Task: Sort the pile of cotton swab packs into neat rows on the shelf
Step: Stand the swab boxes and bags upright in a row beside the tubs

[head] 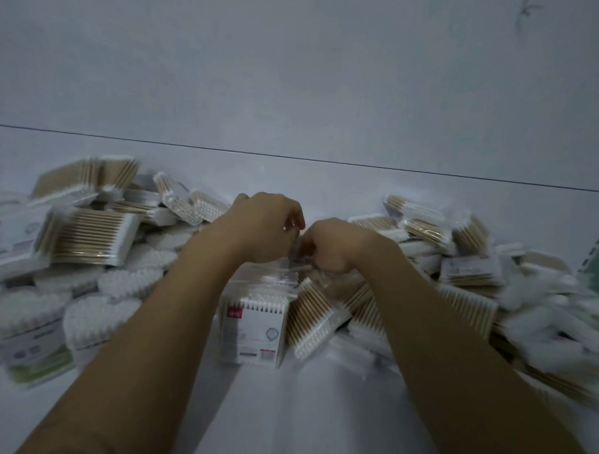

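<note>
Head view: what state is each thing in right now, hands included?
boxed pack, upright on the shelf, between the forearms.
left hand, fingers curled above the boxed pack's top, grip unclear.
right hand, pinches the boxed pack's clear wrap.
pile, unsorted, heaped on both sides, no rows yet.
</note>
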Action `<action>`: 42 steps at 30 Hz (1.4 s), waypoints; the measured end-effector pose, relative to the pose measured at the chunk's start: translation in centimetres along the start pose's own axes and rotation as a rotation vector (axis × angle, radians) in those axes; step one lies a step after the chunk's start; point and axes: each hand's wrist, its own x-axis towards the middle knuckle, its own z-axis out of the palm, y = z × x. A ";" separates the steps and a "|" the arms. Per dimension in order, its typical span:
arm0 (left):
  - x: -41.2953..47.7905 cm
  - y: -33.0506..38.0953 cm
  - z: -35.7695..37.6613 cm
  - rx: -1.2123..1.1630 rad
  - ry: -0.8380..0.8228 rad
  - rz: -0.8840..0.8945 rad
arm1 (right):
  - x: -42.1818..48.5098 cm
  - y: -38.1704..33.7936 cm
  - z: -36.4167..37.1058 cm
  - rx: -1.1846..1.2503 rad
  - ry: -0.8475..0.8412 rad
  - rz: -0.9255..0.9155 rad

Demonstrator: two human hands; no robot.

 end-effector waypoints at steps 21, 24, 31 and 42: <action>0.5 0.0 0.4 -0.079 0.213 -0.040 | -3.1 3.2 -6.9 0.023 0.240 0.006; 0.6 0.2 0.3 -0.136 0.268 -0.050 | -4.4 4.4 -8.3 0.377 0.410 -0.110; 0.2 0.8 0.0 -0.615 0.170 -0.015 | -3.2 3.7 -7.1 0.702 0.532 -0.301; 0.2 0.2 -0.1 -0.661 0.358 -0.062 | -2.4 3.8 -6.4 0.942 0.498 -0.333</action>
